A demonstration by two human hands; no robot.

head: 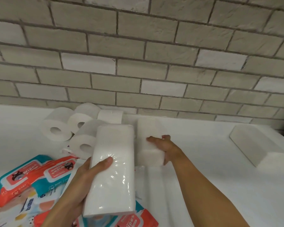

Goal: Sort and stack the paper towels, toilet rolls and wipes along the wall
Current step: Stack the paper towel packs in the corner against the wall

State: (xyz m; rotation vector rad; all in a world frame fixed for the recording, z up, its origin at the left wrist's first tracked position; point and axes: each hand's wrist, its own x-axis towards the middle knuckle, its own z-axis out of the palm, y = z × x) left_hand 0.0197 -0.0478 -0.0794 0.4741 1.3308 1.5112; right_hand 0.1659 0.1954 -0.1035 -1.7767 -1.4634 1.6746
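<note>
While left hand (88, 171) grips one towel pack (113, 161) over the wipes (23, 177) & right hand (162, 145) clasps a second pack (149, 128) lying nr the wall (138, 63), square the lower one flush first, then stack evenly on top.

Centre frame, the left hand (87, 172) grips a wrapped paper towel pack (115, 177); just right, the right hand (164, 145) holds a second pack (150, 128) on the table (203, 185); toilet rolls (56, 126) lie mid-left by the brick wall (138, 63); baby wipes packs (23, 177) fill the lower left.
</note>
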